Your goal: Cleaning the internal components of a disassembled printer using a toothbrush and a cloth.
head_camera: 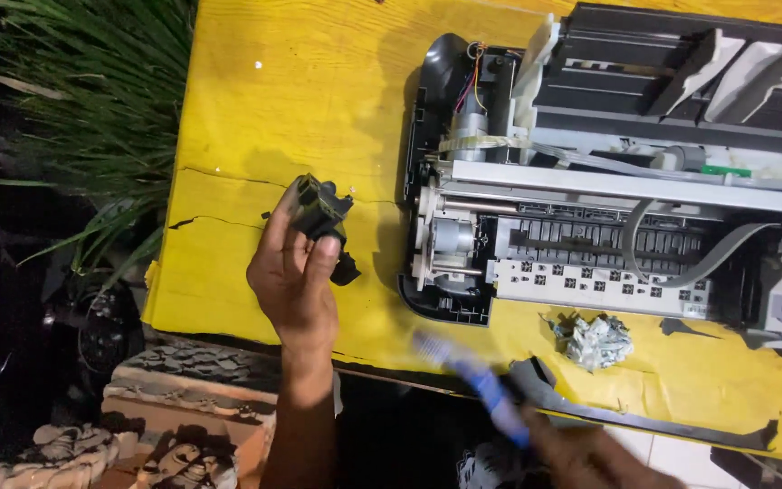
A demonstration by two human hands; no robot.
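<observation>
Nearest the camera, at the lower edge of the frame, the left forearm rose from bottom centre-left to the left hand [293, 272], which was closed around a small black plastic part [320, 208]. Thumb and fingers pinched the part from both sides, and it was lifted just above the yellow table [255, 100] in the centre-left of the picture, its long axis tilted up toward the right. Far left, green plant leaves [83, 100] hung beside the table edge.

Moving right, the opened printer [617, 172] lay across the upper right, its casing off and its long axis running left to right. The black part sat to the left of it, near but apart from its left end, so the left hand was much the nearer one.

At lower right, the right hand [581, 457] was blurred at the frame's bottom edge, gripping a blue-handled tool [477, 380] that pointed up-left; how tightly it was closed could not be told. A crumpled foil scrap [597, 340] lay just beside the printer's front edge.
</observation>
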